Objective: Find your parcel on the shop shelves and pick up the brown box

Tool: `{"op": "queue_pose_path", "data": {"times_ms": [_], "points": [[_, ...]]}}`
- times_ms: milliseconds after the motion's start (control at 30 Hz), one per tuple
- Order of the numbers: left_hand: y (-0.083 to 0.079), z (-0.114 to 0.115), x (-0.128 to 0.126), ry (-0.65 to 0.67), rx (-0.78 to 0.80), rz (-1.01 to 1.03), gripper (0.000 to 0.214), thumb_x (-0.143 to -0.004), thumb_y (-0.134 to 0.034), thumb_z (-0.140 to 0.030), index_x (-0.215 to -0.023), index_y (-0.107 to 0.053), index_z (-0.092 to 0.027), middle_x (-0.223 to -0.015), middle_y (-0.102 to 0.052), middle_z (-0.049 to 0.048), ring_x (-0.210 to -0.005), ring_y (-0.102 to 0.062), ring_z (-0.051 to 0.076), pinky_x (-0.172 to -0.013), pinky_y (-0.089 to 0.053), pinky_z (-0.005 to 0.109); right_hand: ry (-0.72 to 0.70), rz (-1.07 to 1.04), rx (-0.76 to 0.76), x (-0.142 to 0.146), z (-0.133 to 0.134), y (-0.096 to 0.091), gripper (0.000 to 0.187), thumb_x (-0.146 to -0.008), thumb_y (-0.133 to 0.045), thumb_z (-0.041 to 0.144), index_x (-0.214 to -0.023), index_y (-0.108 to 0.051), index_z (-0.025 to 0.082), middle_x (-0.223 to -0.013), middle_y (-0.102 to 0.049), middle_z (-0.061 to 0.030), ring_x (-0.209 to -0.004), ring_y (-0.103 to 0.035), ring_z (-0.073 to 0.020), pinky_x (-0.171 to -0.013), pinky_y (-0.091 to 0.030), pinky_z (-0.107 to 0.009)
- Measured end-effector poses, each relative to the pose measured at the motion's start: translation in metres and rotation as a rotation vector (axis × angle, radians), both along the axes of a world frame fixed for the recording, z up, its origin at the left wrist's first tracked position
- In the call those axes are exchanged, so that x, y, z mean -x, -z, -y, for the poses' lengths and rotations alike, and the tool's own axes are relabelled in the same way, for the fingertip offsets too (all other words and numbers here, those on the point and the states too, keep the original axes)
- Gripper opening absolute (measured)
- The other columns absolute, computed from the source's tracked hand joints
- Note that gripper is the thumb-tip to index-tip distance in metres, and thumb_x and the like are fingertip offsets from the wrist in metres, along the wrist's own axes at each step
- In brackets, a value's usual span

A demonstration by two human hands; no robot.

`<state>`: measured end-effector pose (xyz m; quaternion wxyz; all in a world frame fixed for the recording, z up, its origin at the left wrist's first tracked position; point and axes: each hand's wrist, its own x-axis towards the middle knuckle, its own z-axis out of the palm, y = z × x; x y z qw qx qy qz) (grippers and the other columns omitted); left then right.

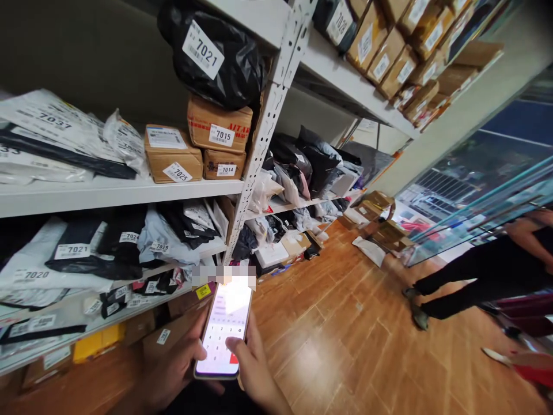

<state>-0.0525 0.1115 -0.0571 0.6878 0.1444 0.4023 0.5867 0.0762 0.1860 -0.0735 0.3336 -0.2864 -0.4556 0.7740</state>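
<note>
A lit smartphone (222,334) is held upright in front of me at the bottom middle, with a number keypad on its screen. My left hand (184,357) wraps around its left edge, thumb at the keypad's lower left. On the other side, my right hand (254,360) grips the right edge, its thumb over the keys near the red button. Blurred blocks cover the phone's top end. Just beyond the phone stand shelves of labelled parcels, among them a grey-white bag (162,239) marked 7025 and a black bag (73,245) marked 7021.
A white perforated shelf post (259,147) rises beyond the phone. Cardboard boxes (173,153) and a black parcel (220,55) sit on the left shelves. Wood flooring (319,323) stretches right, where a person in dark trousers (470,271) stands by a glass railing. Opened cartons (391,236) lie farther back.
</note>
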Motion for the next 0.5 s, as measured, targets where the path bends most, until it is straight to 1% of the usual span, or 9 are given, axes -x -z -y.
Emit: {"op": "queue_pose_path", "data": {"times_ms": [167, 233, 300, 400, 500], "points": [[-0.007, -0.003, -0.002, 0.001, 0.046, -0.03, 0.1, -0.068, -0.052, -0.02, -0.148, 0.007, -0.024, -0.137, -0.049, 0.0138, -0.086, -0.063, 0.032, -0.056, -0.055, 0.04, -0.015, 0.018, -0.024, 0.001, 0.0, -0.009, 0.055, -0.071, -0.061, 0.024, -0.122, -0.042, 0.02, -0.107, -0.07, -0.0054, -0.095, -0.065, -0.0228, -0.081, -0.049, -0.035], [-0.009, -0.002, -0.003, -0.004, 0.022, -0.027, 0.099, -0.069, -0.05, -0.019, -0.148, 0.008, -0.023, -0.14, -0.046, 0.0132, -0.091, -0.062, 0.033, -0.056, -0.056, 0.041, -0.027, 0.032, -0.021, 0.001, 0.0, -0.013, 0.056, -0.071, -0.063, 0.027, -0.122, -0.04, 0.021, -0.106, -0.07, -0.0058, -0.093, -0.065, -0.0228, -0.077, -0.051, -0.034], [-0.011, 0.0, -0.003, -0.019, -0.004, -0.013, 0.098, -0.069, -0.048, -0.02, -0.148, 0.011, -0.022, -0.141, -0.044, 0.0128, -0.092, -0.062, 0.033, -0.057, -0.056, 0.041, -0.035, 0.049, -0.026, 0.001, 0.001, -0.017, 0.058, -0.071, -0.066, 0.032, -0.121, -0.04, 0.021, -0.106, -0.07, -0.0066, -0.091, -0.066, -0.0222, -0.073, -0.052, -0.033], [-0.01, 0.001, -0.004, -0.025, 0.0, -0.008, 0.098, -0.07, -0.047, -0.02, -0.148, 0.012, -0.023, -0.141, -0.045, 0.0124, -0.091, -0.062, 0.032, -0.058, -0.056, 0.041, -0.031, 0.069, -0.043, 0.002, 0.001, -0.022, 0.061, -0.07, -0.069, 0.037, -0.12, -0.039, 0.021, -0.105, -0.07, -0.0071, -0.088, -0.066, -0.0204, -0.073, -0.053, -0.032], [-0.004, 0.002, -0.003, -0.013, -0.014, 0.012, 0.098, -0.069, -0.049, -0.019, -0.148, 0.008, -0.026, -0.142, -0.044, 0.0104, -0.095, -0.061, 0.033, -0.057, -0.056, 0.04, -0.024, 0.076, -0.078, 0.004, 0.001, -0.025, 0.061, -0.069, -0.071, 0.039, -0.119, -0.04, 0.02, -0.104, -0.07, -0.0072, -0.088, -0.066, -0.0199, -0.076, -0.053, -0.034]]}}
